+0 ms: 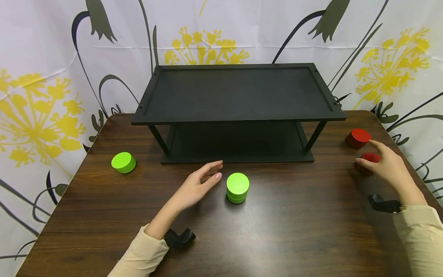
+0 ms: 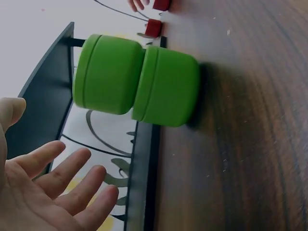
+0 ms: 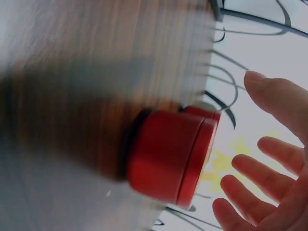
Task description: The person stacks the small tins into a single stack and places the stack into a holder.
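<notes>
Two green round lidded tins [image 1: 237, 188] stand stacked one on the other near the middle of the table. Just left of the stack is my left hand [image 1: 197, 186], its fingers apart and holding nothing. In the left wrist view the stacked tins [image 2: 137, 79] lie beyond the spread fingers. My right hand [image 1: 389, 165] hovers over the nearer red tin [image 1: 371, 161] at the right, thumb and fingers parted. The right wrist view shows a gap between that red tin [image 3: 166, 156] and the fingers. Behind it stands another red tin [image 1: 358, 138].
A black two-level shelf [image 1: 238, 94] stands at the back of the table [image 1: 294, 231]. One more green tin [image 1: 123, 162] sits at the left. A flower-patterned curtain [image 1: 259, 27] hangs behind and around the table.
</notes>
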`<state>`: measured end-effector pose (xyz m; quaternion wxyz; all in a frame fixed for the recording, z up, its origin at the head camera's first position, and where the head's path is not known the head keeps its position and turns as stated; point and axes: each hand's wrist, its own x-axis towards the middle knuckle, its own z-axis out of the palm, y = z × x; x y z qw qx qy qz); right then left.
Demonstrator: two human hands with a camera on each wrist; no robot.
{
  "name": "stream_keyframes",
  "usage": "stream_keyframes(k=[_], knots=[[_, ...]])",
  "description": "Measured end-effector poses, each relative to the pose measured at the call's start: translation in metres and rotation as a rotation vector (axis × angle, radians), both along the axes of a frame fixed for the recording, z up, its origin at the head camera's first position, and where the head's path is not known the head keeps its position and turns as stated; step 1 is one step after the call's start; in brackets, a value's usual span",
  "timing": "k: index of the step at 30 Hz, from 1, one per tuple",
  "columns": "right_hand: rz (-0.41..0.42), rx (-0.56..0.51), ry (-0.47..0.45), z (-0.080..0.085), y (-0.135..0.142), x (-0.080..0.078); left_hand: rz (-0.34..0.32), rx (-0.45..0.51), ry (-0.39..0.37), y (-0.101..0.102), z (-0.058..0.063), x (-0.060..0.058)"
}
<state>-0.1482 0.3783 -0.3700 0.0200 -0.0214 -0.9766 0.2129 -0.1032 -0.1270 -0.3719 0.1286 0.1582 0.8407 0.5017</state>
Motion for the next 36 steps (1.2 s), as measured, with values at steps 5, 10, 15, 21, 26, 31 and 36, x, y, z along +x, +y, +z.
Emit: stream_keyframes(k=[5,10,15,21,26,31,36], knots=[[-0.021,-0.015,-0.056,-0.004,0.011,0.002,-0.032,-0.026,-0.014,0.005,-0.003,0.002],[-0.009,-0.004,-0.076,-0.010,0.019,0.003,-0.062,-0.042,-0.012,0.008,-0.005,0.003],[-0.003,0.012,-0.095,-0.015,0.026,0.004,-0.077,-0.053,-0.032,0.012,-0.008,0.004],[0.022,0.014,-0.078,-0.020,0.031,0.005,-0.092,-0.053,-0.037,0.014,-0.010,0.005],[0.027,-0.021,-0.059,-0.022,0.034,0.006,-0.107,-0.044,-0.030,0.015,-0.011,0.006],[-0.011,-0.033,-0.095,-0.021,0.036,0.008,-0.104,-0.041,-0.033,0.018,-0.012,0.007],[-0.040,-0.023,-0.098,-0.020,0.036,0.010,-0.103,-0.031,-0.034,0.021,-0.012,0.007]])
